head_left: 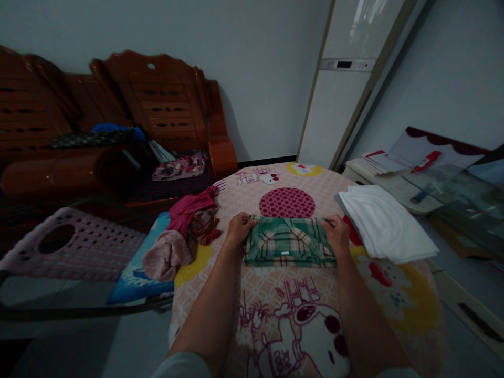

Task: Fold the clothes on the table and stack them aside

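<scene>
A green plaid shirt (289,247), folded into a flat rectangle with its collar side up, lies on the round table near its middle. My left hand (239,230) pinches the shirt's far left corner between thumb and fingers. At the far right corner, my right hand (336,232) grips the cloth the same way. A small white label shows near the shirt's front edge. The patterned tablecloth (275,283) with cartoon figures spreads beneath both forearms.
Folded white cloth (388,223) lies at the table's right edge, over darker fabric. Crumpled pink garments (192,210) and a fuzzy pale pink cloth (167,254) sit at the left edge. Beyond stand a wooden bench (165,105), a woven chair (90,241) and a tall white cabinet unit (334,105).
</scene>
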Motion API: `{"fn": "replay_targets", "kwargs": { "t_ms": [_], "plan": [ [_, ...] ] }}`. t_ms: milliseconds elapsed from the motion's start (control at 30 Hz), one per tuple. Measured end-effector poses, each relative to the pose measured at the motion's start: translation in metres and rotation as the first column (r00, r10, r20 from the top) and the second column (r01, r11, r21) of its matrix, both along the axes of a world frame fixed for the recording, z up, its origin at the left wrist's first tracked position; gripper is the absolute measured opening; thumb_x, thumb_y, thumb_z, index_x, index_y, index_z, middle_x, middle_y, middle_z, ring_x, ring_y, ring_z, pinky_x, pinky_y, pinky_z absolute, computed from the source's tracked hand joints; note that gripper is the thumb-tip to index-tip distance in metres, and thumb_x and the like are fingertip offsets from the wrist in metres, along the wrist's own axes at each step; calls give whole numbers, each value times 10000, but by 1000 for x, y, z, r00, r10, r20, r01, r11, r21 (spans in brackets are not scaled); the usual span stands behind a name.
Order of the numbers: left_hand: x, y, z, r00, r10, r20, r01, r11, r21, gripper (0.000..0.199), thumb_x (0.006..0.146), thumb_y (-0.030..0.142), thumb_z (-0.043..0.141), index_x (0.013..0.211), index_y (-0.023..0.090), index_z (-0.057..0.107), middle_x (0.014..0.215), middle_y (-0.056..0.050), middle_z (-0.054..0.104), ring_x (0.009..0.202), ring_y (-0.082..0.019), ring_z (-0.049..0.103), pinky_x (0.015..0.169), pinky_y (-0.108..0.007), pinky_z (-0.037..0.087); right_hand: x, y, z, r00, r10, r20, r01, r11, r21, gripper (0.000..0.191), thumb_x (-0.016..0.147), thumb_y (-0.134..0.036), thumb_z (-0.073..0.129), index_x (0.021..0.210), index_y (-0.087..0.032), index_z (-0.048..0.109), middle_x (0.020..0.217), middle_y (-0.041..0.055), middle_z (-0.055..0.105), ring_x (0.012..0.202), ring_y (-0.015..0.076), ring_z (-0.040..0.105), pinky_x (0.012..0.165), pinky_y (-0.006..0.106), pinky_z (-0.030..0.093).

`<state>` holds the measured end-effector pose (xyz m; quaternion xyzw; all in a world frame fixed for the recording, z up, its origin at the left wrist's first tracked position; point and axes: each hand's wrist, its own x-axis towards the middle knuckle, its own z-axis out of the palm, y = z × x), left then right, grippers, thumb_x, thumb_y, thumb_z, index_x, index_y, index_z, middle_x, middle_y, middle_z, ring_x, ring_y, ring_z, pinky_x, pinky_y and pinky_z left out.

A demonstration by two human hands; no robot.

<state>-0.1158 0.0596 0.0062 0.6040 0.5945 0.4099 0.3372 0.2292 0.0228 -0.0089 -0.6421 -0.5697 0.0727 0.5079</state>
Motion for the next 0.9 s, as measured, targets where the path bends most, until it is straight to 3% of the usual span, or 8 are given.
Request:
{"fn": "replay_targets", "kwargs": {
  "t_ms": [433, 667, 900],
  "plan": [
    [0, 1, -1, 997, 14, -70, -16, 1000, -23, 208, 688, 352, 655, 654, 192, 526, 606, 39, 540, 619, -127, 506, 570, -229, 371, 0, 1, -4, 999, -27, -21, 27, 999, -25, 318, 746, -519, 592, 741, -202, 612, 695, 67, 684, 665, 224, 628, 628, 327, 485],
    [-2, 4, -9, 999, 11, -33, -12, 1000, -26, 213, 705, 381, 638, 684, 188, 550, 650, 18, 587, 642, -143, 545, 586, -242, 396, 1, 2, -4, 1000, -18, -21, 17, 1000, -18, 300, 740, -500, 593, 742, -201, 619, 732, 71, 698, 686, 228, 638, 662, 341, 497],
    [-3, 2, -2, 999, 30, -39, -32, 998, -46, 208, 745, 382, 611, 742, 175, 627, 703, -15, 655, 696, -170, 600, 627, -261, 427, 0, 2, -2, 999, -38, 4, 38, 999, -17, 332, 737, -536, 576, 716, -206, 607, 694, 68, 682, 657, 228, 624, 627, 337, 481]
  ]
}}
